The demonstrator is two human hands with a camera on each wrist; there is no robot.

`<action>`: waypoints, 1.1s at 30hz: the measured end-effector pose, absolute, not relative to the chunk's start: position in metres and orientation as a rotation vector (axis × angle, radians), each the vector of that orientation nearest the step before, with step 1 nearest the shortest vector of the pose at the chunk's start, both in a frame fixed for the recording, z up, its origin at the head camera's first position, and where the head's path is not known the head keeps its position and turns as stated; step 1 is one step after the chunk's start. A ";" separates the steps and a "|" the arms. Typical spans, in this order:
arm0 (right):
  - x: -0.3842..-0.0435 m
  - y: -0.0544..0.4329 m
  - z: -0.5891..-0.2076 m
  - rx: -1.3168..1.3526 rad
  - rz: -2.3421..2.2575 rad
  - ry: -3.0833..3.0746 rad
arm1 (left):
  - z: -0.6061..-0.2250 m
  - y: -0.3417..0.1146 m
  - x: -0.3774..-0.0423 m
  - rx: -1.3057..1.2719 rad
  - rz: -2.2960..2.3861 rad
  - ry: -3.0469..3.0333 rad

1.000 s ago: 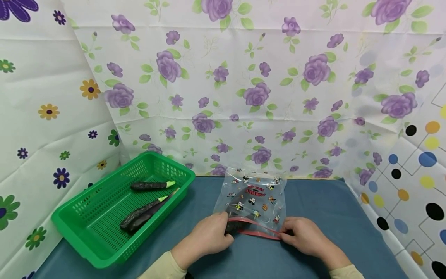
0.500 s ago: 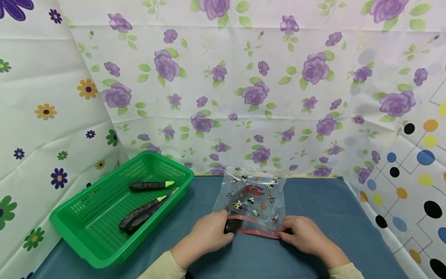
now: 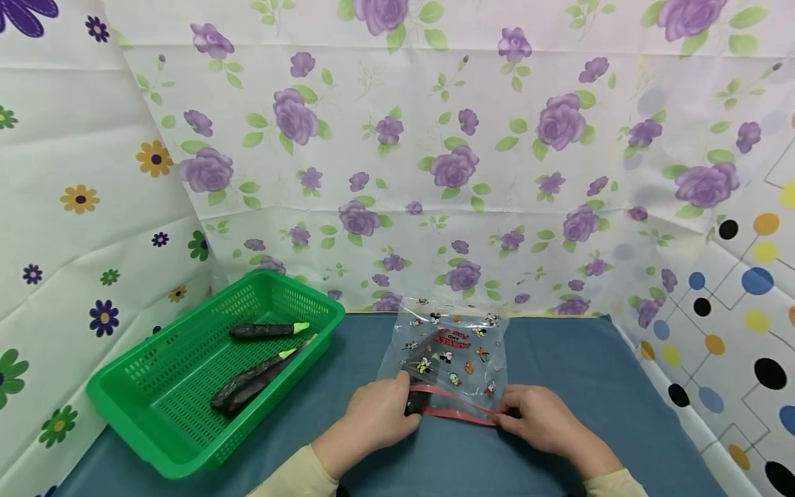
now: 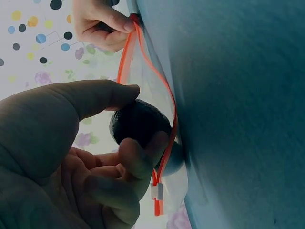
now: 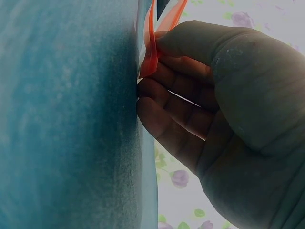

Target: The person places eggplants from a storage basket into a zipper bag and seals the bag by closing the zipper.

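A clear zip bag [image 3: 453, 345] with small cartoon prints and a red zip edge lies on the blue cloth, its mouth parted toward me. My left hand [image 3: 375, 414] grips the near end of a dark eggplant [image 4: 138, 121] at the left of that mouth. The rest of the eggplant shows only dimly through the plastic. A white slider [image 4: 157, 192] sits near one end of the zip in the left wrist view. At the mouth's right corner, my right hand [image 3: 537, 417] pinches the red zip edge [image 5: 150, 57] between thumb and fingers.
To the left stands a green perforated basket [image 3: 130, 414]. One eggplant [image 3: 263, 331] lies toward its far end, and two more eggplants [image 3: 248, 383] lie side by side against its right wall. Flowered sheets [image 3: 373, 138] hang behind the blue cloth [image 3: 559, 352].
My left hand has shifted slightly right with the eggplant's end at the bag mouth. The right hand keeps its pinch on the corner. The view has drifted slightly.
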State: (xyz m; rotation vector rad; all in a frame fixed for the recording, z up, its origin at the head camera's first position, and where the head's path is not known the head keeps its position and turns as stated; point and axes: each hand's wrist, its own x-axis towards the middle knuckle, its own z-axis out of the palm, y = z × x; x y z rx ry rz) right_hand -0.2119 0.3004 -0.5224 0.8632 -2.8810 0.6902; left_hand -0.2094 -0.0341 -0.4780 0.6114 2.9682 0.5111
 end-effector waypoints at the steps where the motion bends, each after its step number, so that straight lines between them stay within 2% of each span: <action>1: -0.212 0.300 -0.522 0.865 0.691 -2.879 | -0.479 -0.033 -0.209 0.610 0.496 2.981; 33: -0.210 0.298 -0.520 0.863 0.694 -2.884 | -0.497 -0.005 -0.210 0.608 0.162 3.238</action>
